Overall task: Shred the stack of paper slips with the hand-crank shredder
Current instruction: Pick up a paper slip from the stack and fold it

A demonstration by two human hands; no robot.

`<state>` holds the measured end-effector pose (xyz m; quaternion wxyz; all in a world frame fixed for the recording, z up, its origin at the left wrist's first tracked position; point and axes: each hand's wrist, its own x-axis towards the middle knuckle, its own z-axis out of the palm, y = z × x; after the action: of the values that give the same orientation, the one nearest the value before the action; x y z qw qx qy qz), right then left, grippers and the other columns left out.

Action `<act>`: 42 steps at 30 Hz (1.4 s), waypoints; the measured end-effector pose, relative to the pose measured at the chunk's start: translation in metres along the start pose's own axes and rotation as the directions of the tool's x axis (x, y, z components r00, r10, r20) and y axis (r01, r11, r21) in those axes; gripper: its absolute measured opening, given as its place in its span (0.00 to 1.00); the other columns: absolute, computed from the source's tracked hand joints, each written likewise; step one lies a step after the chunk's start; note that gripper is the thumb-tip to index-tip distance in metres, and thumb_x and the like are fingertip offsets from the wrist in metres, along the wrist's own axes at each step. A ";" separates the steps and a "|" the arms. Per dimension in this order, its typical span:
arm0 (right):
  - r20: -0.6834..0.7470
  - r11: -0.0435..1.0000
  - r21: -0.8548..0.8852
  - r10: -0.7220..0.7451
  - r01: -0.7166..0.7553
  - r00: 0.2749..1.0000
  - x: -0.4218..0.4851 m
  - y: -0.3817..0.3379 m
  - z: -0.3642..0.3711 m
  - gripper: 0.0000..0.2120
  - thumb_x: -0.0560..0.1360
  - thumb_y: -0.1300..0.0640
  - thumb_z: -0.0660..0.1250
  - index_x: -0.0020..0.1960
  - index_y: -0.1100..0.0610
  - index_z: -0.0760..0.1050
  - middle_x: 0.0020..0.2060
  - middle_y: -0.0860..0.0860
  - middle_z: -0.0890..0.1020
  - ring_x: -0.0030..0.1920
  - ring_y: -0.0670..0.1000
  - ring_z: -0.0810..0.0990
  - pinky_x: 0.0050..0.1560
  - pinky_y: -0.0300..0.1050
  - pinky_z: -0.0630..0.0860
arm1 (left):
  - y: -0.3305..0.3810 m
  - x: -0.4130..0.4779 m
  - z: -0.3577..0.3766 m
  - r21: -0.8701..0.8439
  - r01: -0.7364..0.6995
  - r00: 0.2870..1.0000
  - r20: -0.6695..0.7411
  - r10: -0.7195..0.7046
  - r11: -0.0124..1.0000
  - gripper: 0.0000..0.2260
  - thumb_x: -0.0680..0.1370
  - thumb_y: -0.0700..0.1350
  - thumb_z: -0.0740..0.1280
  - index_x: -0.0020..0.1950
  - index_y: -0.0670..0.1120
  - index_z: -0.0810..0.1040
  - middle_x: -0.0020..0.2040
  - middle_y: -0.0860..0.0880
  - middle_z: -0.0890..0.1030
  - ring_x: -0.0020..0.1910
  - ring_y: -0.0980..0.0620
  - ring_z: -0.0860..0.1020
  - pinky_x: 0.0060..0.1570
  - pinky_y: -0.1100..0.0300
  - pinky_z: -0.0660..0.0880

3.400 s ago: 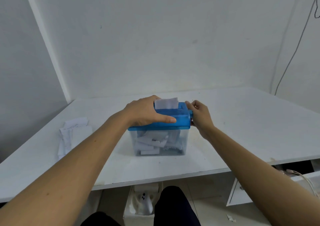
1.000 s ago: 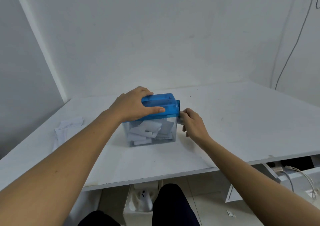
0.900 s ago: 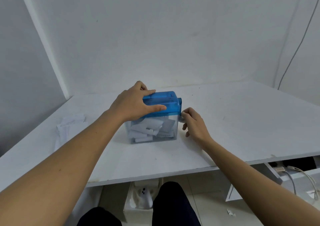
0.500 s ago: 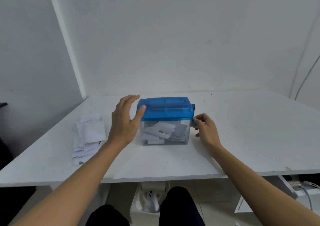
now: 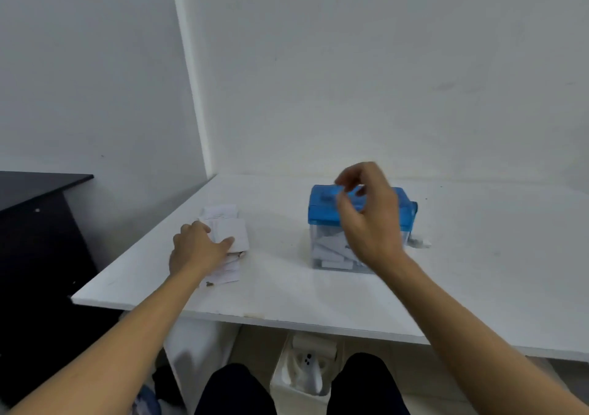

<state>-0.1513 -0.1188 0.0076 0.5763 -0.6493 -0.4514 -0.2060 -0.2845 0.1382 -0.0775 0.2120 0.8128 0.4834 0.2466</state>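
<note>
The hand-crank shredder stands on the white table (image 5: 287, 296). It has a blue lid (image 5: 322, 210) on a clear bin (image 5: 325, 250) that holds white paper pieces, and its crank (image 5: 414, 212) sticks out on the right side. A loose stack of white paper slips (image 5: 231, 226) lies to the left of it. My left hand (image 5: 196, 249) is on the stack, with the thumb over the top slip and the fingers curled at its left edge. In front of the lid my right hand (image 5: 369, 220) hovers, loosely curled and holding nothing.
A dark cabinet (image 5: 38, 223) stands left of the table, just past its left edge. Under the table sits a white bin (image 5: 306, 367), between my knees. White walls meet in a corner behind the table.
My left hand left the shredder lid and moved left onto the paper stack. My right hand let go of the crank and rose in front of the lid. The view turned left.
</note>
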 end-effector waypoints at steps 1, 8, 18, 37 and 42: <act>0.085 1.000 0.011 -0.015 0.014 0.996 -0.006 -0.010 0.014 0.10 0.74 0.68 0.65 0.47 0.53 0.73 0.44 0.48 0.78 0.45 0.44 0.76 0.47 0.33 0.71 | -0.005 0.002 0.002 0.015 0.025 0.999 0.021 -0.025 1.000 0.29 0.74 0.61 0.72 0.68 0.44 0.73 0.65 0.44 0.74 0.65 0.41 0.73 0.55 0.47 0.75; 0.604 0.927 -0.164 0.365 -0.338 0.709 -0.042 -0.009 0.113 0.17 0.79 0.54 0.64 0.67 0.54 0.74 0.61 0.50 0.77 0.58 0.48 0.77 0.54 0.37 0.73 | -0.020 -0.003 0.015 -0.100 0.052 0.999 0.007 -0.052 0.994 0.26 0.74 0.60 0.73 0.64 0.45 0.77 0.61 0.45 0.80 0.56 0.43 0.79 0.53 0.46 0.81; 0.422 0.775 -0.500 0.608 -0.386 0.673 -0.048 0.032 0.187 0.22 0.82 0.44 0.54 0.70 0.51 0.75 0.65 0.51 0.79 0.65 0.56 0.73 0.64 0.53 0.66 | -0.021 -0.017 0.022 -0.074 -0.029 0.993 -0.114 0.021 0.997 0.18 0.75 0.60 0.72 0.58 0.51 0.75 0.57 0.48 0.78 0.56 0.45 0.77 0.55 0.48 0.77; 0.353 0.844 -0.263 0.536 -0.468 0.767 -0.055 0.035 0.190 0.11 0.80 0.44 0.63 0.45 0.48 0.78 0.39 0.44 0.81 0.42 0.49 0.81 0.57 0.53 0.77 | -0.013 -0.024 0.018 -0.223 -0.095 0.978 -0.203 0.049 0.970 0.13 0.81 0.57 0.63 0.51 0.48 0.81 0.50 0.50 0.78 0.50 0.48 0.76 0.58 0.51 0.67; 0.361 0.843 -0.189 0.537 -0.504 0.762 -0.055 0.030 0.183 0.11 0.80 0.45 0.64 0.52 0.51 0.80 0.45 0.45 0.83 0.46 0.49 0.82 0.60 0.52 0.79 | -0.013 -0.024 0.015 -0.283 -0.151 0.973 -0.211 0.093 0.947 0.14 0.81 0.57 0.65 0.57 0.50 0.82 0.51 0.51 0.79 0.52 0.45 0.78 0.61 0.41 0.72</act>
<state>-0.2002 0.0351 -0.0984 0.4793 -0.7995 -0.3527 0.0815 -0.2939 0.1208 -0.1019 0.2677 0.7721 0.4078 0.4073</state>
